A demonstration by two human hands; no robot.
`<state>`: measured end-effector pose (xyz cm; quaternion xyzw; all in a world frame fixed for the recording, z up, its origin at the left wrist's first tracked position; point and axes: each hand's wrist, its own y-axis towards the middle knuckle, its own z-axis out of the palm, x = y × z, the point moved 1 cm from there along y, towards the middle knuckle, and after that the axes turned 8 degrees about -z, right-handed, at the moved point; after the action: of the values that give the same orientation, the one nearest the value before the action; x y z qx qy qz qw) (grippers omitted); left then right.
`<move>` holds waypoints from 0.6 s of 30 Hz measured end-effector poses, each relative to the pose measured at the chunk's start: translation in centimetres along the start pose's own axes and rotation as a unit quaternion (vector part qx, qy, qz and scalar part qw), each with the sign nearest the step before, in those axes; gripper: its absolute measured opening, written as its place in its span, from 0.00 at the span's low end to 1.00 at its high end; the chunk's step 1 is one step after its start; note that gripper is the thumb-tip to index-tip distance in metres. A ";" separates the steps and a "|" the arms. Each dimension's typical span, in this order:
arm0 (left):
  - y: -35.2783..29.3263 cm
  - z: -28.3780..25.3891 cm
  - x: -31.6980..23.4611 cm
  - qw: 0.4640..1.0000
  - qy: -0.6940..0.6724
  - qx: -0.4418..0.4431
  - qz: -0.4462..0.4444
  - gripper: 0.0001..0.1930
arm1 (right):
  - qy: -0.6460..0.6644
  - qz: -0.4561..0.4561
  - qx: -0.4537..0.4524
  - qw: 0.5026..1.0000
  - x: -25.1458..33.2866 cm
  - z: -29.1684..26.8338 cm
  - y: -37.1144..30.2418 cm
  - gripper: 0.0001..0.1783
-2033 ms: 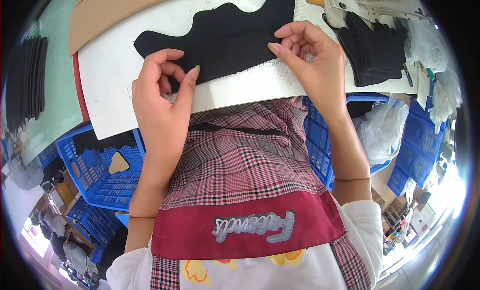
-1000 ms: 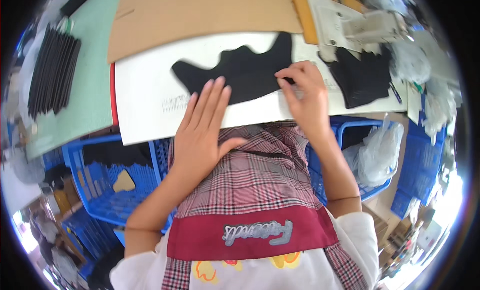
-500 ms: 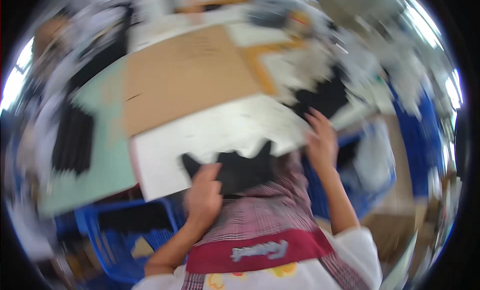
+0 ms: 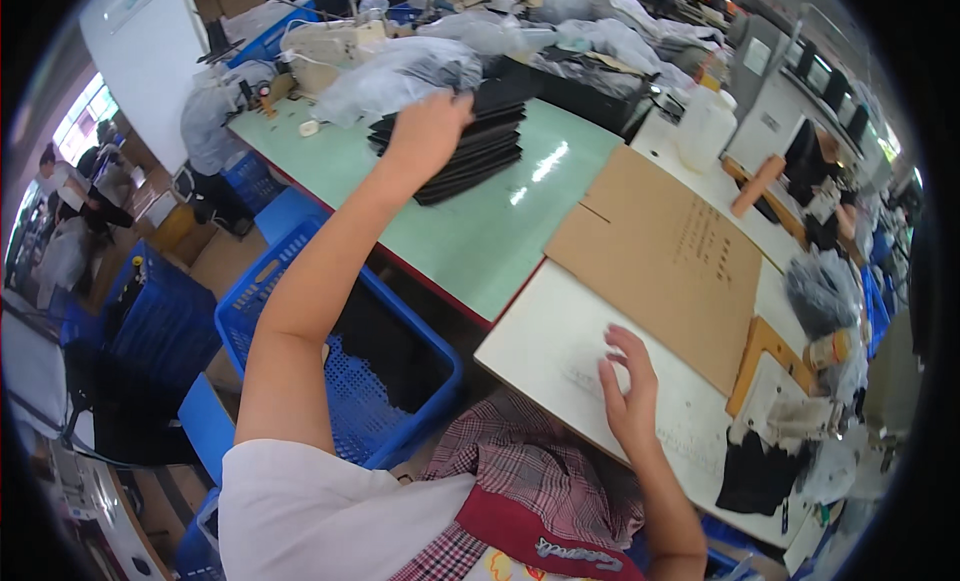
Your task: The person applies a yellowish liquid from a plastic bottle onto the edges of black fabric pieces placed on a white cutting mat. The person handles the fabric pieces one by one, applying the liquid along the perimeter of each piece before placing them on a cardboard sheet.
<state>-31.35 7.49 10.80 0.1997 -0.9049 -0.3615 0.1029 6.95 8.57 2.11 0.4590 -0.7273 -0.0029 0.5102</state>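
Left grip (image 4: 428, 139) is at the near upper edge of the black cloth stack (image 4: 480, 151), its fingertips partly hidden, so whether they pinch a piece cannot be told. That stack lies on the green table (image 4: 570, 146), just beside a clear bag (image 4: 400, 76). Right grip (image 4: 632, 389) hangs over the white table (image 4: 540, 326), thumb and fingers parted with nothing between them, near the cardboard (image 4: 660, 266). More black pieces (image 4: 755, 476) lie at that table's right end. Beneath the left arm, a blue basket (image 4: 360, 406) holds black cloth (image 4: 395, 356).
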 end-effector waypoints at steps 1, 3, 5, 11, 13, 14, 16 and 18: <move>-0.3 2.0 0.8 1.000 0.019 0.019 0.016 0.21 | 0.046 -0.002 0.025 0.999 -0.7 1.3 2.4 0.18; 0.8 1.8 0.3 0.999 -0.045 0.006 0.005 0.34 | 0.152 0.072 0.060 0.984 -1.8 3.9 7.3 0.26; 4.1 0.2 -0.3 0.984 -0.163 0.054 -0.055 0.39 | 0.232 0.190 0.064 0.952 -5.1 6.2 12.1 0.44; 8.6 4.8 6.7 0.749 -0.423 0.479 -0.175 0.48 | 0.437 0.341 0.076 0.829 -3.0 11.9 25.3 0.72; 6.9 2.5 4.3 0.824 -0.207 0.472 -0.234 0.44 | 0.464 0.235 0.138 0.843 -3.2 12.2 26.9 0.70; 6.0 3.4 4.3 0.778 -0.262 0.516 -0.245 0.44 | 0.469 0.260 0.147 0.831 -3.6 12.1 27.6 0.69; 5.3 6.0 6.0 0.677 -0.363 0.579 -0.272 0.44 | 0.465 0.333 0.097 0.815 -2.9 13.4 28.6 0.59; 5.1 8.0 6.9 0.565 -0.467 0.622 -0.277 0.45 | 0.479 0.326 0.142 0.803 -2.8 12.5 28.5 0.52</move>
<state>-41.64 12.76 8.88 0.2586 -0.7287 0.2365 -0.5883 -21.13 21.13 7.56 0.2056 -0.4895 0.4871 0.6935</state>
